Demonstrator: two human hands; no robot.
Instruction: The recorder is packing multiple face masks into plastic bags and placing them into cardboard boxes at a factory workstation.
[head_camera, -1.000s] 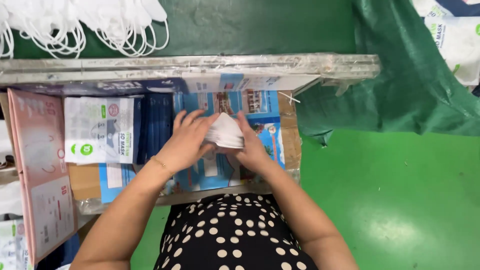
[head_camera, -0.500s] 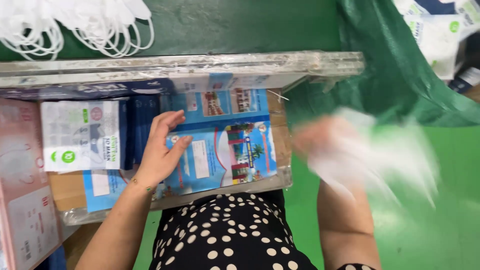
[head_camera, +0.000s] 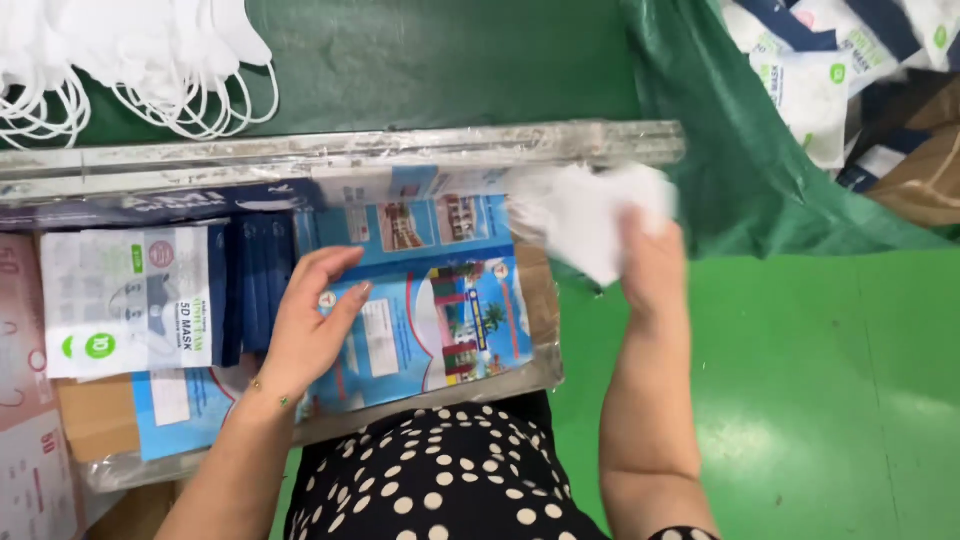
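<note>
**Right hand grips a white bundle, left hand flat on a blue pack**

The right hand (head_camera: 650, 265) is clenched around a small bundle of white masks (head_camera: 590, 215), lifted above the right end of the bench (head_camera: 330, 150). The bundle is blurred, so its exact shape and count cannot be told; it sits above and just left of the knuckles, in front of the silvery wrapped edge of the bench.

The left hand (head_camera: 310, 325) lies released, fingers spread and relaxed, palm down on a blue printed pack (head_camera: 440, 325) that rests flat in a shallow cardboard tray (head_camera: 535, 300). The fingertips point up and to the right, toward the other hand, and the two hands are well apart. A thin bracelet (head_camera: 268, 392) circles the left wrist.

Left of the left hand, a white and dark blue mask packet (head_camera: 120, 300) lies on a stack of dark blue packets (head_camera: 255, 285). Below that hand, a paler blue pack (head_camera: 175, 405) peeks out over brown cardboard.

Beyond both hands, on the green top of the bench, a heap of loose white masks with ear loops (head_camera: 140, 60) lies at the far left. To the right of the right hand a green woven sack (head_camera: 760, 170) hangs open, with more packets (head_camera: 815, 90) in it. Under the right forearm is glossy green floor (head_camera: 830, 400). The person's black dress with white dots (head_camera: 440, 480) fills the near edge.
</note>
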